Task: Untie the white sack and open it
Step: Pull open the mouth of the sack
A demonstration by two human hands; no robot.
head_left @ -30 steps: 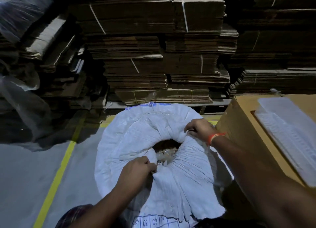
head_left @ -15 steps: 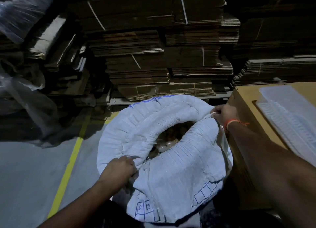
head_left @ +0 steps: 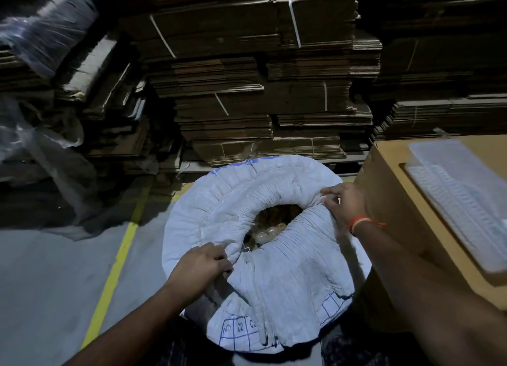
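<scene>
The white woven sack (head_left: 288, 277) stands on the floor in front of me, its top rolled outward into a thick ring with blue grid print on the near flap. Its mouth (head_left: 274, 223) gapes in the middle and shows brownish contents under clear plastic. My left hand (head_left: 201, 265) grips the rolled rim on the near left side of the mouth. At the far right edge of the mouth, my right hand (head_left: 344, 201), with an orange band on the wrist, pinches the rim.
A cardboard box (head_left: 397, 201) with a clear plastic tray (head_left: 461, 195) on top stands right against the sack. Stacks of flattened cartons (head_left: 260, 91) rise behind it. A yellow floor line (head_left: 115, 269) runs on the grey floor at left, with plastic wrap (head_left: 41, 146) beyond.
Both hands pulled the rim apart, widening the sack's mouth, then shifted along it. The right hand went from the far middle to the far right of the rim. The left moved down-left.
</scene>
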